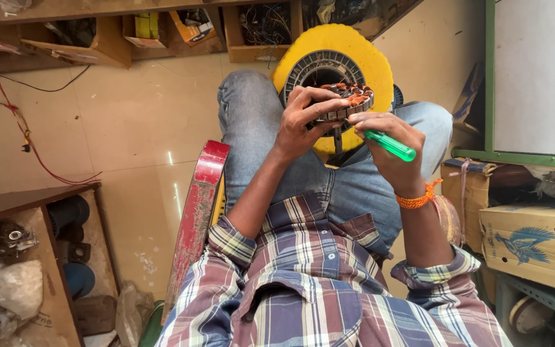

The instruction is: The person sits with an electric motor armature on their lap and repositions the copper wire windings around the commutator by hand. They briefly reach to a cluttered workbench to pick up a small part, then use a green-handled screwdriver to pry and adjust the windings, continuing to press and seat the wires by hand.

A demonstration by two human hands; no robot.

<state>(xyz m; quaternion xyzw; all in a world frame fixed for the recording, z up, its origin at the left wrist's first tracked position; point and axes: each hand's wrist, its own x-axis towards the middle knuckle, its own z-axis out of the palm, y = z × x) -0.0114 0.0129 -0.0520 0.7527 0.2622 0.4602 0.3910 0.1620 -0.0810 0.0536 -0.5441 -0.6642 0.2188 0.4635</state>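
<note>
My left hand (306,119) grips a round motor stator (349,97) with orange copper windings, held above my knees. My right hand (390,144) holds a screwdriver with a clear green handle (390,145); its tip end points into the stator's windings under my fingers. Behind the stator lies a yellow disc-shaped fan motor housing (367,58) with a dark slotted ring, resting on my lap between my jeans-clad legs. An orange thread band circles my right wrist.
A red chair arm (197,212) runs along my left side. Cardboard boxes (534,241) stack at the right beneath a green-framed panel. Wooden shelves (117,38) with wires and parts line the top; a wooden cabinet (27,257) with parts stands lower left.
</note>
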